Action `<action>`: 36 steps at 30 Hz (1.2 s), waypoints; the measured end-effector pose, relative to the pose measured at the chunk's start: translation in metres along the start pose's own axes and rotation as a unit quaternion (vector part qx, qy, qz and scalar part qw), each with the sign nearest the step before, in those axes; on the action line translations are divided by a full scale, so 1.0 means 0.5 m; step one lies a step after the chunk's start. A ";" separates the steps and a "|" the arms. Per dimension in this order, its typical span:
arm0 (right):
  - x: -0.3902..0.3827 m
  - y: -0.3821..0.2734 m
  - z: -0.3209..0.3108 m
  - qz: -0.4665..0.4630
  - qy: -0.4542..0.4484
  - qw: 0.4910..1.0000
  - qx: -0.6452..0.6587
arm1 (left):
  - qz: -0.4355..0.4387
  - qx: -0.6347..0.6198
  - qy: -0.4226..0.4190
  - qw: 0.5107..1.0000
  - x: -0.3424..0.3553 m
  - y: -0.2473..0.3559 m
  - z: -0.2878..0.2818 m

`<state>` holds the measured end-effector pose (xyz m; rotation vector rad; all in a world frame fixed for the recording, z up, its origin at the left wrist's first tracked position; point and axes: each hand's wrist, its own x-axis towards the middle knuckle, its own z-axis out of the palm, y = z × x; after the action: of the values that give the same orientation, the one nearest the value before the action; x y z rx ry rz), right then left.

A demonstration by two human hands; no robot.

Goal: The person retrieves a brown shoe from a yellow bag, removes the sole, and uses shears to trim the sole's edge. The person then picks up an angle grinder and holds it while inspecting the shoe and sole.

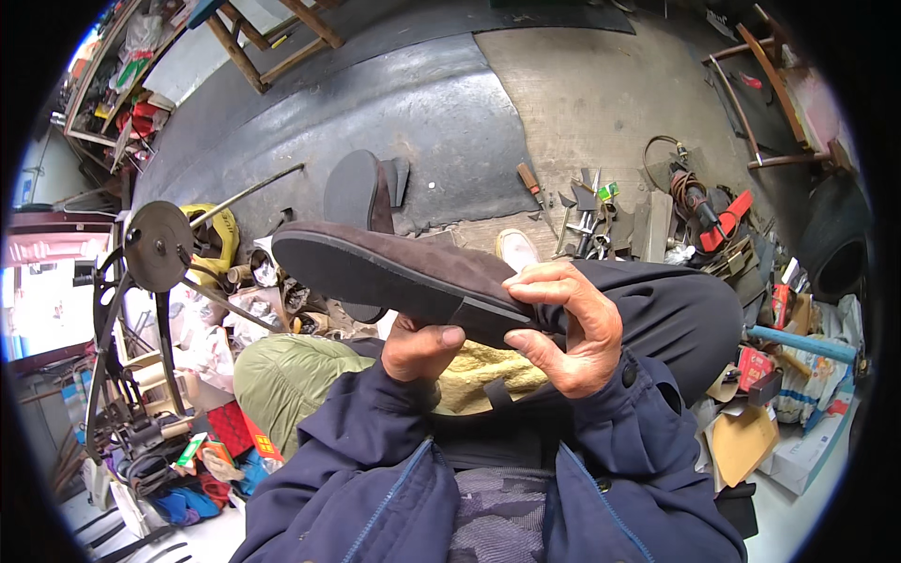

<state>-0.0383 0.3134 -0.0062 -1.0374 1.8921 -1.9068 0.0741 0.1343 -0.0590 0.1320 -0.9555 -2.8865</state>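
Over my lap I hold a brown suede shoe [404, 258], tilted so its black sole faces me, with the toe toward the upper left. My left hand [418, 349] grips it from below at the middle, the thumb by the sole's edge and the other fingers hidden behind. My right hand [574, 324] pinches the heel end, fingertips on the upper and thumb near the sole's lower edge. A second shoe with a dark sole [349, 192] rests on the floor beyond, partly covered by the held one. Yellow cloth [497, 375] lies across my lap beneath the hands.
At left stands a hand-cranked machine with a round metal wheel [158, 246]. A screwdriver [531, 183] and several tools lie on the floor ahead. At right are a coiled cord [693, 195], a blue-handled tool [798, 343] and piled scraps. A wooden stool [263, 47] stands far left.
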 end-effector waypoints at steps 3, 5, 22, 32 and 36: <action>0.001 -0.001 0.003 -0.001 0.020 1.000 0.001 | -0.005 -0.015 -0.013 1.000 0.006 0.001 0.002; 0.001 0.000 0.004 -0.003 0.031 0.999 -0.013 | -0.007 -0.019 0.016 1.000 0.009 0.001 0.010; -0.001 0.029 0.041 0.041 -0.018 0.979 -0.198 | -0.010 0.145 0.220 0.964 0.016 0.015 0.032; -0.004 0.031 0.052 0.020 -0.015 0.976 -0.217 | 0.004 0.183 0.180 0.967 0.009 0.025 0.038; -0.003 0.027 0.050 0.020 -0.022 0.977 -0.211 | 0.016 0.149 0.192 0.970 0.006 0.025 0.035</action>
<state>-0.0254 0.2935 -0.0222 -1.1303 2.3307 -1.4770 0.0700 0.1340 -0.0377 0.6628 -1.2770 -2.5264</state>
